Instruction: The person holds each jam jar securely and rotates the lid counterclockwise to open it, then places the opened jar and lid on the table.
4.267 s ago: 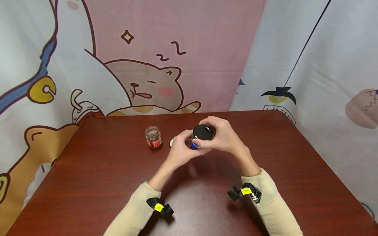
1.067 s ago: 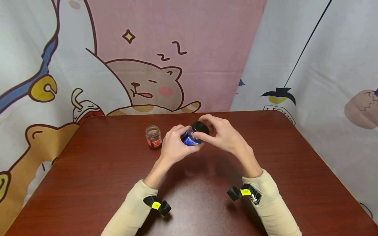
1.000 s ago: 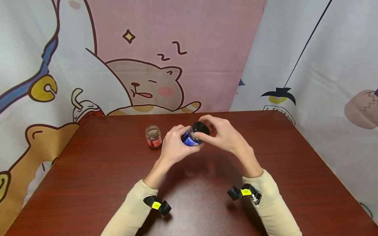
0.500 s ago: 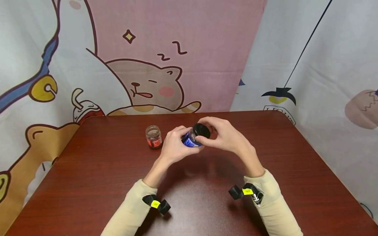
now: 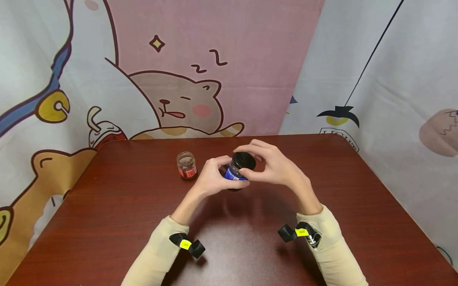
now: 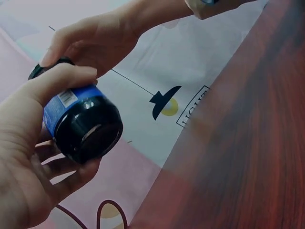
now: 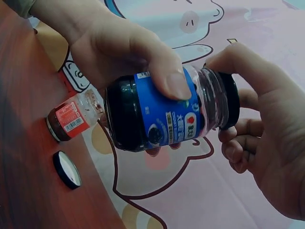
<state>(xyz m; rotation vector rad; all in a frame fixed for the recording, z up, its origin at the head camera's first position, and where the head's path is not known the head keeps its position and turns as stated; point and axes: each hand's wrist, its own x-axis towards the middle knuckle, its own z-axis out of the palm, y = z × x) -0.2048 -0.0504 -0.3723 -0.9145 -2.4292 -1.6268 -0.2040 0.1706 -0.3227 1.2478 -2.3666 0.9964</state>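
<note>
A glass jar (image 5: 233,173) with a blue label and dark contents is held above the table, slightly tilted. My left hand (image 5: 211,179) grips its body, thumb across the label in the right wrist view. The black lid (image 5: 244,160) sits on the jar's mouth, and my right hand (image 5: 273,163) holds it by the rim between thumb and fingers. From the left wrist view, the jar's dark glass base (image 6: 93,131) faces the camera. Clear glass shows at the neck (image 7: 209,102), between label and lid.
An open glass jar (image 5: 187,166) with a red label and some dark contents stands on the brown table (image 5: 125,214), left of my hands. Beside it in the right wrist view lies a loose lid (image 7: 67,169), pale inside up. A cartoon-printed cloth (image 5: 264,71) hangs behind the table.
The blue-labelled jar leaned over to the right about a second ago and now stands more upright. My right fingers have shifted around the lid; the left hand has kept its grip.
</note>
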